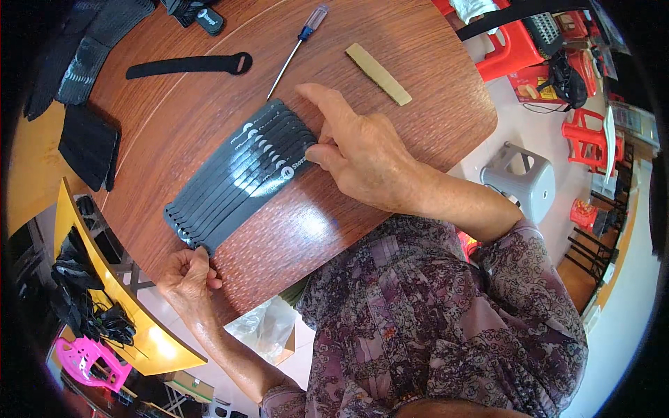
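Head view, black hook-and-loop straps (pixel 240 171): overlapping, fanned across the bench (pixel 435 97) at 10 o'clock.
Left hand (pixel 187 277): curled at their 7 o'clock end; cannot tell whether gripping.
Right hand (pixel 369 157): loosely spread, thumb at their 3 o'clock edge.
Handling: press lightly, overlap even.

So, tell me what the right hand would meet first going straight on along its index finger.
Probably the screwdriver's shaft, lying just beyond the right hand. Its height is hard to judge from this one view, so it might pass above.
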`<state>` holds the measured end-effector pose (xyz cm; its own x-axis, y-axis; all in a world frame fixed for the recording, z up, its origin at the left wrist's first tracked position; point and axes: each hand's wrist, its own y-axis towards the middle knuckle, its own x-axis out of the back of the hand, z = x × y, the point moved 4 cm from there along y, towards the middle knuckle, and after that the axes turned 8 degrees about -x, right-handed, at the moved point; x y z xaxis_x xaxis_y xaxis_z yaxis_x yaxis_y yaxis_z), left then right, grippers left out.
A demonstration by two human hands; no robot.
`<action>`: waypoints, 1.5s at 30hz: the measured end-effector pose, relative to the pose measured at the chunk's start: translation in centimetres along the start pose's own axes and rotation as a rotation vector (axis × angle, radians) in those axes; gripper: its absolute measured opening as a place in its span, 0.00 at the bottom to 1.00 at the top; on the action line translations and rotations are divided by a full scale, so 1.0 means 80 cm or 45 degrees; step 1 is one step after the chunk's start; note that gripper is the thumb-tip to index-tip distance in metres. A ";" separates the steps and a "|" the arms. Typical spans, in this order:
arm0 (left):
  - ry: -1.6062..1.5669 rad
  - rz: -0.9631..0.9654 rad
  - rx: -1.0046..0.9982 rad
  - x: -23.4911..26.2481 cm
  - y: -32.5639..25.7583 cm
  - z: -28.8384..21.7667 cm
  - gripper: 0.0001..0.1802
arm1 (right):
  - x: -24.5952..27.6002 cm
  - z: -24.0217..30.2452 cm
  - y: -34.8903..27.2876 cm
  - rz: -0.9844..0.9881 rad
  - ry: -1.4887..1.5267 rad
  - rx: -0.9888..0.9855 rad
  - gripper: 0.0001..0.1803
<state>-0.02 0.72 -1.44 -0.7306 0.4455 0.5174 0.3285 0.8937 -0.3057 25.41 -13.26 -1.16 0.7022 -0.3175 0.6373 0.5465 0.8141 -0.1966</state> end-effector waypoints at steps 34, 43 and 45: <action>-0.043 -0.027 0.059 0.002 -0.001 0.003 0.09 | -0.002 0.000 0.010 -0.026 -0.122 -0.021 0.32; 0.023 -0.038 0.109 0.000 -0.002 -0.001 0.07 | 0.001 0.004 0.014 0.007 -0.072 -0.021 0.25; 0.039 -0.045 0.098 -0.001 -0.003 -0.004 0.08 | 0.000 0.004 0.014 0.016 -0.067 -0.026 0.24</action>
<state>0.14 0.51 -1.13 -0.7222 0.4159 0.5527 0.2548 0.9028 -0.3464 25.86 -12.15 -1.13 0.6841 -0.2808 0.6731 0.5473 0.8076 -0.2194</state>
